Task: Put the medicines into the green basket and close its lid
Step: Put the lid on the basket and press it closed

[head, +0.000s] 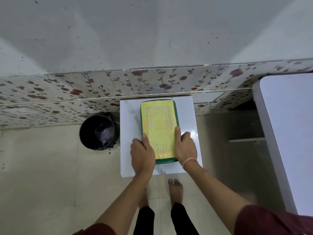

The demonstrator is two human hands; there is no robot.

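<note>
Head cam: basket contents hidden under lid

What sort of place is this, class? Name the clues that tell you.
Most likely a room in a home: floral wall tiles, a tiled floor, and a lined black bin beside the small white table holding the green basket.

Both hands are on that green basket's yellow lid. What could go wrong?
The left hand and right hand grip only the near end of the yellow printed lid, so its far end may not seat. The green plastic basket stands on a small glossy white table; a hard push might slide it.
</note>
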